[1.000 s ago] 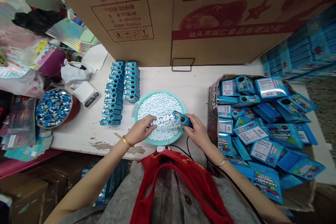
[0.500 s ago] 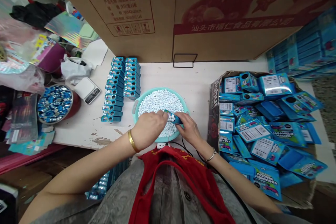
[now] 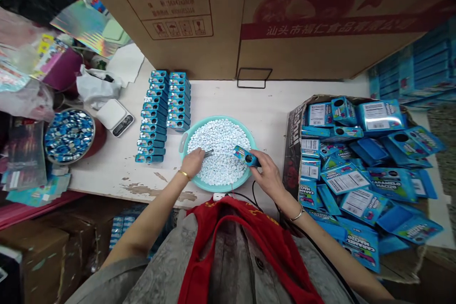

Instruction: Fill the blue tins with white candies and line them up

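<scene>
A round turquoise basin [image 3: 182,146] holds many small white candies [image 3: 223,133]. My left hand [image 3: 193,163] is over the basin's left side, closed around a small grey metal utensil [image 3: 208,153] that points right over the candies; its exact shape is hard to make out. Above the basin's right rim, my right hand [image 3: 267,173] grips one end of a small blue candy box [image 3: 245,156]. This box lies tilted in my fingers, with a dark round window facing up. Two rows of similar blue boxes [image 3: 153,128] stand left of the basin.
On the right, an open carton [image 3: 292,145] is heaped with blue boxes. A large brown carton [image 3: 199,57] stands behind the basin. To the left are a white scale [image 3: 116,116], a pot of blue wrapped pieces [image 3: 69,135] and plastic bags. Dark cables [image 3: 253,194] run by the basin's front.
My left hand has moved left and down, away from the candy box, and the metal utensil now shows. My right hand still holds the box, slightly further right. The view has shifted a little.
</scene>
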The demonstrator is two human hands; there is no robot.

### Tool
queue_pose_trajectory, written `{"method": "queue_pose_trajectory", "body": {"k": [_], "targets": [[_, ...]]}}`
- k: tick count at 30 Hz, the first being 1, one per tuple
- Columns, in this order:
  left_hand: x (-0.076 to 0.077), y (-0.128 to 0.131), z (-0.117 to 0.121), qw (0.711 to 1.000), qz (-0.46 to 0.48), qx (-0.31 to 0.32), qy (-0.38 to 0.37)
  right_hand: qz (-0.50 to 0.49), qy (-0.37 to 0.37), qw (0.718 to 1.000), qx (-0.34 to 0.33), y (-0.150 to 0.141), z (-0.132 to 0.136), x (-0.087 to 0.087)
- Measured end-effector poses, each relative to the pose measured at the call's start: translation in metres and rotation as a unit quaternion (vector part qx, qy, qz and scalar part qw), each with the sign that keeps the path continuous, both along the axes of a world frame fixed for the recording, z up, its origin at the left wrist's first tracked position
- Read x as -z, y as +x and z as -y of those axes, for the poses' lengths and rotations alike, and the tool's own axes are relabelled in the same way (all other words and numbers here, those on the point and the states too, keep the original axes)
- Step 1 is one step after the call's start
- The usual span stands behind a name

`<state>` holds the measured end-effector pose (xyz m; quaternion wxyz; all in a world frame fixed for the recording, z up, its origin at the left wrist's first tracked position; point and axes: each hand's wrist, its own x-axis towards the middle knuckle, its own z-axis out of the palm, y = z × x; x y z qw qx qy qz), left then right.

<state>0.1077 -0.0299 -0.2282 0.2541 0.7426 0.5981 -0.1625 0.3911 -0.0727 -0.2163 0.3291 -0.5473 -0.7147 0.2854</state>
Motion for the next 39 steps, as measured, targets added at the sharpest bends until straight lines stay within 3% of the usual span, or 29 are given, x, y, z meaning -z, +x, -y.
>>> {"method": "queue_pose_trajectory", "body": {"k": [4, 7, 9, 12, 15, 17, 20, 23, 27, 31, 33, 35, 37, 39], "targets": [[0.037, 0.047, -0.002, 0.998, 0.064, 0.001, 0.008, -0.015, -0.035, 0.998, 0.045, 0.005, 0.002, -0.004], [0.042, 0.058, -0.004, 0.994, 0.105, 0.0, 0.007, -0.023, -0.058, 0.995, 0.079, 0.008, 0.002, -0.006], [0.036, 0.048, -0.002, 0.992, 0.124, 0.0, 0.004, -0.027, -0.059, 0.994, 0.093, 0.01, 0.002, -0.007], [0.009, 0.021, 0.003, 0.98, 0.198, 0.004, 0.016, -0.02, -0.049, 0.994, 0.096, 0.012, 0.0, -0.007], [-0.034, 0.003, 0.005, 0.962, 0.268, 0.035, 0.04, 0.003, -0.027, 0.997, 0.075, 0.009, -0.002, -0.007], [-0.067, 0.001, 0.003, 0.961, 0.263, 0.071, 0.048, 0.018, -0.011, 0.999, 0.046, 0.003, -0.004, -0.007], [-0.111, 0.012, -0.004, 0.969, 0.204, 0.135, 0.046, 0.034, 0.012, 0.999, -0.001, -0.007, -0.005, -0.007], [-0.145, 0.033, -0.011, 0.976, 0.091, 0.195, 0.04, 0.039, 0.035, 0.998, -0.034, -0.017, -0.005, -0.008], [-0.182, 0.065, -0.01, 0.97, -0.033, 0.235, 0.055, 0.024, 0.05, 0.998, -0.043, -0.025, -0.002, -0.009], [-0.205, 0.082, -0.005, 0.965, -0.061, 0.25, 0.052, 0.001, 0.047, 0.998, -0.037, -0.027, -0.002, -0.007], [-0.203, 0.076, -0.007, 0.968, -0.047, 0.24, 0.063, -0.005, 0.037, 0.999, -0.031, -0.026, -0.002, -0.006], [-0.186, 0.057, -0.011, 0.975, -0.037, 0.202, 0.084, -0.008, 0.022, 1.0, -0.015, -0.023, -0.002, -0.004], [-0.153, 0.03, -0.015, 0.985, -0.041, 0.147, 0.087, -0.014, 0.006, 1.0, 0.009, -0.017, -0.002, -0.002], [-0.108, 0.006, -0.017, 0.992, -0.049, 0.102, 0.051, -0.019, -0.008, 0.999, 0.034, -0.01, -0.002, 0.0]]}}
